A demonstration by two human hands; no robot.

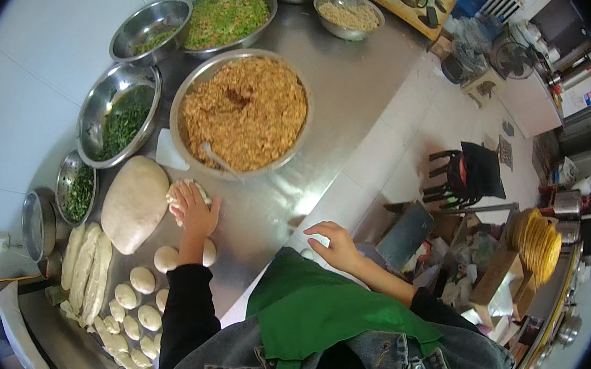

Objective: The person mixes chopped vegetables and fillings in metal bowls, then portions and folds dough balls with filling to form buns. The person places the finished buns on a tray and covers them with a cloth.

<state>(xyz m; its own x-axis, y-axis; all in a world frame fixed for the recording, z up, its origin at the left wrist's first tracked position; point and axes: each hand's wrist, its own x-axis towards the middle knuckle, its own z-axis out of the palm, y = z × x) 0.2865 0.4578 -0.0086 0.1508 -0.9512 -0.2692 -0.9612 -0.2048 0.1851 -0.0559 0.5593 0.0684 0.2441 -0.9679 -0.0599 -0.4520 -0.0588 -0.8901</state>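
My left hand (pixel 195 209) lies flat over a small piece of dough (pixel 202 194), which is mostly hidden under the palm and fingers. It rests on the steel table (pixel 255 216), right beside a large smooth mound of dough (pixel 136 202). Two round dough balls (pixel 166 259) sit by my left wrist, partly covered by the forearm. My right hand (pixel 335 248) hovers in front of the green apron (pixel 331 306), fingers curved apart and nothing in them. Beyond the left hand stands a wide steel bowl of brown minced filling (pixel 249 113) with a spoon (pixel 216 158) in it.
Several dough pieces (pixel 149 317) and long dough strips (pixel 87 274) cover the table's left side. Steel bowls of chopped greens (pixel 127 121) line the wall. A cutting board (pixel 433 24) occupies the far end. Past the table edge are a black chair (pixel 479 169) and cardboard boxes (pixel 498 281).
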